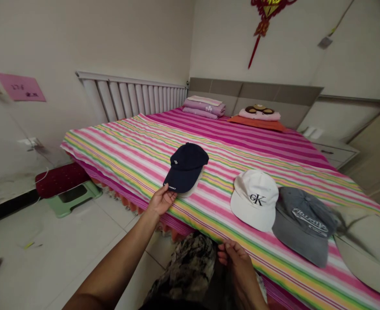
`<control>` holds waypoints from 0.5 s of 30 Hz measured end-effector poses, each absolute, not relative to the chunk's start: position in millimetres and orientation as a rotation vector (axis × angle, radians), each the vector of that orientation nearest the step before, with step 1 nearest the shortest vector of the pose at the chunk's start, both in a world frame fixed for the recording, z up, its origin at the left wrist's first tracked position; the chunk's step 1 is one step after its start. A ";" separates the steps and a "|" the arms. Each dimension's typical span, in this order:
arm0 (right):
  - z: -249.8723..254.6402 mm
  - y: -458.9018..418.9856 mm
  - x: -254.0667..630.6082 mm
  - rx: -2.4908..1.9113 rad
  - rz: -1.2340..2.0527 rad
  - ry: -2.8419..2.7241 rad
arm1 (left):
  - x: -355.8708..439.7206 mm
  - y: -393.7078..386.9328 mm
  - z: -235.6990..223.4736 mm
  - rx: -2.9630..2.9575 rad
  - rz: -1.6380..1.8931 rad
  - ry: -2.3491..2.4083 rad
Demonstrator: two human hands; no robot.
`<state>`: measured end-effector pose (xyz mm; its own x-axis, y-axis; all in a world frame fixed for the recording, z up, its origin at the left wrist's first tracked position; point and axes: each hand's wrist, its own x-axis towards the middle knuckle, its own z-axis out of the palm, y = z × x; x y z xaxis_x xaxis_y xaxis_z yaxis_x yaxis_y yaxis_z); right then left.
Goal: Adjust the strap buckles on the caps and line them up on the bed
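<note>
A navy-blue cloth baseball cap [187, 161] sits near the front edge of the pink-and-yellow-striped, cloth-covered bed [125, 140], its brim [181, 180] pinched by the left hand [163, 199]. The right hand [237, 258] curls at that edge; whether gripping anything, I cannot tell. Probably light and soft-crowned, the cap is best held by its stiffer brim.

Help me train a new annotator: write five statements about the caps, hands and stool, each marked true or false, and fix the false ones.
1. The left hand holds the navy cap. True.
2. The white cap lies between the navy cap and the gray cap. True.
3. Both hands hold caps. False: the right hand is at the edge of the striped sheet, apart from every cap.
4. The white cap's front is plain. False: it bears dark lettering.
5. The green stool stands on the floor. True.
</note>
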<state>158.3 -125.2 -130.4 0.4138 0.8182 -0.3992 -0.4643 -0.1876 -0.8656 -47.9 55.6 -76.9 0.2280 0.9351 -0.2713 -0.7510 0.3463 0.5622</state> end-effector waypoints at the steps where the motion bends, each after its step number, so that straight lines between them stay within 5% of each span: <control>1: -129.3 -124.6 157.9 -1.311 1.200 -0.372 | -46.9 52.2 -74.1 0.348 1.207 0.598; 15: -15.0 -104.4 184.5 -0.788 1.147 -0.711 | -5.5 -51.4 -129.2 0.588 0.632 0.178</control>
<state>184.5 -104.4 -15.0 0.2608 0.9614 0.0878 -0.5065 0.2137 -0.8353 -5.5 -51.4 -129.2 0.7978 0.6026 0.0187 -0.5047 0.6505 0.5676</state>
